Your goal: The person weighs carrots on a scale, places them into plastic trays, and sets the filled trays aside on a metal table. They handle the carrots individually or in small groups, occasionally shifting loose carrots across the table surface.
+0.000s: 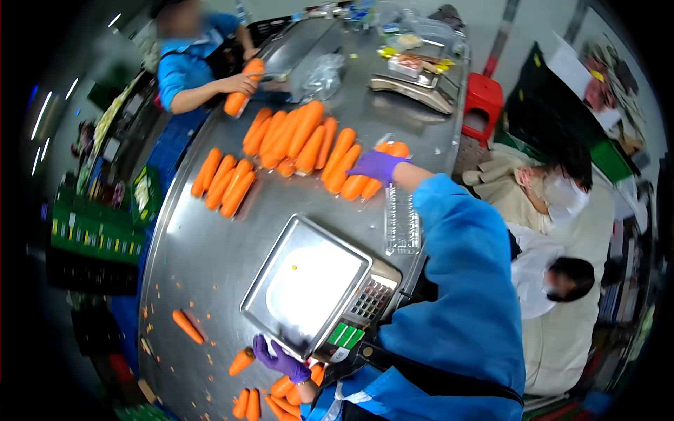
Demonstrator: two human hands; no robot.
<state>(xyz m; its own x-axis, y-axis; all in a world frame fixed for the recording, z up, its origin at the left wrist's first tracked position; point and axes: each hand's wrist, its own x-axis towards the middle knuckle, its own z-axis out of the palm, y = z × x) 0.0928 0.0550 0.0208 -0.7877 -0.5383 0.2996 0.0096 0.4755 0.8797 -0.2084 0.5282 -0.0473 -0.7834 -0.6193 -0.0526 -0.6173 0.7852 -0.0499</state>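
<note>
My right hand (379, 165), in a purple glove, reaches to the right end of the row of carrots. Its fingers are bent over a clear tray of carrots (371, 188), and the glove hides the middle of that tray. Lower down, my left hand (282, 361), gloved the same way, has its fingers apart and holds nothing. It is beside the near corner of a weighing scale (319, 281), above loose carrots (282, 387). On the scale's shiny pan lies only a small yellowish bit. Stacked empty clear trays (402, 219) stand between the scale and my right hand.
Several trays of carrots (291, 137) line the metal table (210, 259), with more carrots (223, 181) to the left. Across it, a co-worker (200, 63) holds a pack of carrots (244, 85). A second scale (414, 84), a red stool (481, 105) and two seated people are beyond.
</note>
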